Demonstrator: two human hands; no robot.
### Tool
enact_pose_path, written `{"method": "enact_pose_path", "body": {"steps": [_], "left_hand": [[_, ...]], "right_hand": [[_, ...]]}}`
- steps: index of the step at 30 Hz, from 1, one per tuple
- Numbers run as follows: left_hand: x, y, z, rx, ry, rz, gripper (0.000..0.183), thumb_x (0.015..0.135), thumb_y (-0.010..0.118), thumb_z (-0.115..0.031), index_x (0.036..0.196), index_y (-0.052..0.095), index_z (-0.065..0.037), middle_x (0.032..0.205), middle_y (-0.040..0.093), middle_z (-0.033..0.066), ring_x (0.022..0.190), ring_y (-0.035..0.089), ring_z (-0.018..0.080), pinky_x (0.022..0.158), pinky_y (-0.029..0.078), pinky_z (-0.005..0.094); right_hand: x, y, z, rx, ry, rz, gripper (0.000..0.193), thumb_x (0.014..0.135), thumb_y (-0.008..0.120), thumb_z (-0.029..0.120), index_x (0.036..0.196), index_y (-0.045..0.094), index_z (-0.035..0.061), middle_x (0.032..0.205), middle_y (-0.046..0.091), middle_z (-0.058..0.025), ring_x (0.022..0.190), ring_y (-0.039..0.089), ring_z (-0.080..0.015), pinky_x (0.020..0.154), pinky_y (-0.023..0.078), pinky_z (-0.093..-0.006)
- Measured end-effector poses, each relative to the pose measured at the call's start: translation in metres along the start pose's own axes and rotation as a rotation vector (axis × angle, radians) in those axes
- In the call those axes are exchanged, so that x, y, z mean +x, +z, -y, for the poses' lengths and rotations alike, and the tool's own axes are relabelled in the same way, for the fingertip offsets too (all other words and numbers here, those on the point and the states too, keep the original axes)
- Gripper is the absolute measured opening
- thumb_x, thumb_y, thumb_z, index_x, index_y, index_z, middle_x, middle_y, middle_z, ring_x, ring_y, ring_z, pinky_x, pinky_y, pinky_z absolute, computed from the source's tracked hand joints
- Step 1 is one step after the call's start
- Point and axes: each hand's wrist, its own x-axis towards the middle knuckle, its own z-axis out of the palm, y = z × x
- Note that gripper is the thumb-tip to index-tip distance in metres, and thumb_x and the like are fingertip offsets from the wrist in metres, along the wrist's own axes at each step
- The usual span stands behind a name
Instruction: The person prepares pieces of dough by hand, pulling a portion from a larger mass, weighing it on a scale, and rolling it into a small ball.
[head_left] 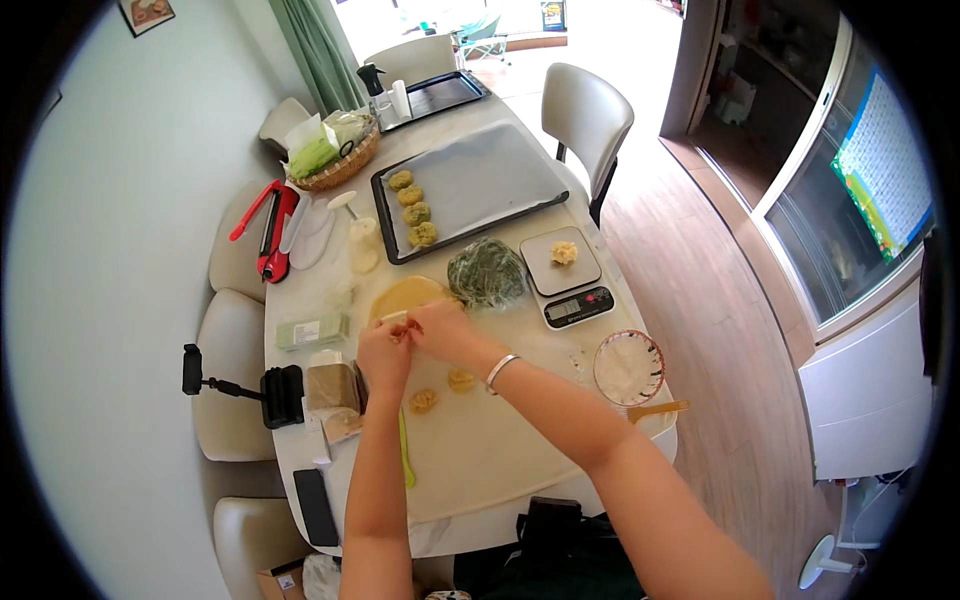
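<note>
My left hand (pixel 384 347) and my right hand (pixel 440 330) meet over the near edge of a round yellow dish (pixel 412 293). Both are closed, fingertips together, around a small pale piece (pixel 397 318) mostly hidden by the fingers. Right behind my right hand lies a dark green mass in clear plastic wrap (pixel 487 272). Two lumps of pale dough, one (pixel 424 401) beside my left forearm and another (pixel 461 381) under my right wrist, rest on the mat (pixel 480 460). A light green spatula-like tool (pixel 406 450) lies partly behind my left forearm.
A lined baking tray (pixel 490 180) holds several greenish-yellow balls (pixel 417 213). On the right are a kitchen scale (pixel 566 307) bearing a dough lump (pixel 564 252), a bowl of white powder (pixel 629 368) and a wooden utensil (pixel 660 410). A phone (pixel 315 507) lies at the left edge.
</note>
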Motion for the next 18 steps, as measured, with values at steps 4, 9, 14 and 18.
{"method": "enact_pose_path", "body": {"steps": [4, 9, 14, 18], "left_hand": [[0.002, 0.006, 0.007, -0.018, -0.078, 0.012, 0.007, 0.073, 0.071, -0.018, 0.077, 0.073, -0.012, 0.085, 0.063, 0.0061, 0.087, 0.059, 0.0277, 0.071, 0.049, 0.0396], [0.003, 0.005, 0.014, -0.010, -0.115, 0.026, 0.009, 0.070, 0.074, -0.019, 0.076, 0.071, -0.013, 0.082, 0.061, 0.0048, 0.087, 0.059, 0.0266, 0.071, 0.048, 0.0395], [0.006, 0.009, 0.028, -0.056, -0.066, 0.035, 0.013, 0.069, 0.077, -0.021, 0.077, 0.072, -0.013, 0.081, 0.060, 0.0050, 0.079, 0.060, 0.0255, 0.066, 0.047, 0.0378], [0.001, 0.006, 0.028, -0.056, 0.021, -0.027, 0.015, 0.069, 0.078, -0.022, 0.077, 0.073, -0.011, 0.078, 0.060, 0.0057, 0.070, 0.061, 0.0242, 0.061, 0.047, 0.0358]], "right_hand": [[0.001, 0.022, 0.006, 0.011, 0.076, -0.080, 0.012, 0.078, 0.060, 0.016, 0.079, 0.063, 0.0049, 0.080, 0.064, -0.0166, 0.079, 0.062, -0.0357, 0.070, 0.049, -0.0467], [-0.004, 0.029, 0.004, 0.066, 0.091, -0.099, 0.011, 0.078, 0.059, 0.014, 0.084, 0.062, 0.0054, 0.081, 0.064, -0.0165, 0.078, 0.062, -0.0356, 0.068, 0.049, -0.0469], [0.000, 0.020, 0.001, 0.023, 0.101, -0.087, 0.010, 0.079, 0.060, 0.014, 0.083, 0.062, 0.0057, 0.083, 0.065, -0.0156, 0.079, 0.063, -0.0351, 0.069, 0.049, -0.0459], [0.000, 0.017, -0.004, 0.048, 0.099, -0.122, 0.011, 0.079, 0.061, 0.015, 0.083, 0.065, 0.0064, 0.084, 0.065, -0.0147, 0.080, 0.063, -0.0346, 0.070, 0.050, -0.0451]]}}
